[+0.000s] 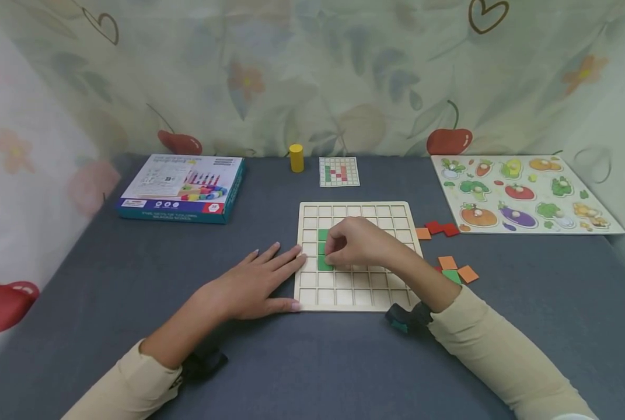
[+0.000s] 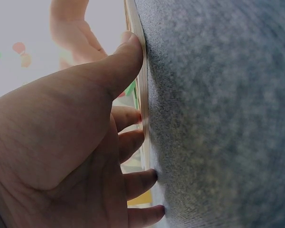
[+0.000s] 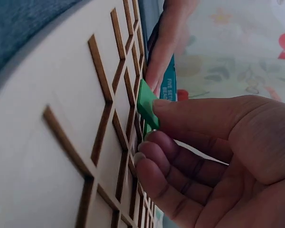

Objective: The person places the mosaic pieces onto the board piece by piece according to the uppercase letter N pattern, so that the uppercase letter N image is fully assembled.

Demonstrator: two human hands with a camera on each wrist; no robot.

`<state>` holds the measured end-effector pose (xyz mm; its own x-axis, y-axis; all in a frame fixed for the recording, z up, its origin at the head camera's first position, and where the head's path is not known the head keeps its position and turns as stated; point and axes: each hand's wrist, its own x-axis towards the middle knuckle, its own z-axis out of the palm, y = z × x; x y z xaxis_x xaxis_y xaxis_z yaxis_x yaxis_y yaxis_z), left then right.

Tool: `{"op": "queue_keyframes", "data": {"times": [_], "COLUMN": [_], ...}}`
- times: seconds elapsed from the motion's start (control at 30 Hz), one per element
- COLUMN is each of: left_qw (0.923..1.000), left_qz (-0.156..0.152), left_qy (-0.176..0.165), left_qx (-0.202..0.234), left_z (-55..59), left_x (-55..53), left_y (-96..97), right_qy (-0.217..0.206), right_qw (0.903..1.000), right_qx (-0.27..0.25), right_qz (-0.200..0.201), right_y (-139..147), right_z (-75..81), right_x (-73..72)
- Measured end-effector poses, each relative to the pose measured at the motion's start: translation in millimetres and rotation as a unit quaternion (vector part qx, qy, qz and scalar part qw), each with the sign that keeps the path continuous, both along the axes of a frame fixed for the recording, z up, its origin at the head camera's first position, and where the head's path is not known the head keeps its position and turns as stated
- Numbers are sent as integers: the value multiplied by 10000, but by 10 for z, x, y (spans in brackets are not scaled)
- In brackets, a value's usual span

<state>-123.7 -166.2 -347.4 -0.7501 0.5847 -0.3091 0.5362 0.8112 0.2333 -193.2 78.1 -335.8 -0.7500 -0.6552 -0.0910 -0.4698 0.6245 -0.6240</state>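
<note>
A wooden grid board (image 1: 365, 298) lies on the table in front of the person. The left hand (image 1: 257, 284) rests flat beside it, fingers spread, with the thumb and some fingertips touching its left edge. Over the board's left part, the right hand (image 1: 362, 242) pinches a green square tile (image 3: 147, 105) between thumb and fingers. That tile is tilted against the grid in the right wrist view. More green tiles (image 1: 323, 234) sit in a column of cells, partly covered by the right hand. Behind the board lies a small pattern card (image 1: 339, 172) with green and red squares.
Loose orange tiles (image 1: 468, 273), red tiles (image 1: 434, 227) and a green tile (image 1: 451, 276) lie right of the board. A yellow cylinder (image 1: 296, 158) stands behind. A game box (image 1: 181, 189) is back left, a vegetable puzzle board (image 1: 524, 195) back right.
</note>
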Motion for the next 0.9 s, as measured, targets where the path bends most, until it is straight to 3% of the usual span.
{"op": "queue_keyframes", "data": {"times": [0.27, 0.47, 0.67, 0.9], "left_qw": [10000, 10000, 10000, 10000], "left_qz": [-11, -39, -2, 27], "left_qy": [25, 37, 22, -32], "left_qx": [-15, 21, -4, -67], "left_z": [-1, -13, -6, 3], "left_x": [2, 1, 2, -3], "left_y": [4, -1, 4, 12], "right_qy": [851, 1305, 1410, 1354], "right_qw": [9951, 9893, 9883, 9900], "right_qx": [410, 315, 301, 293], "right_qz": [294, 578, 502, 264], "right_y": [-17, -5, 180, 626], "right_z": [-16, -18, 31, 84], "right_x": [155, 293, 422, 525]}}
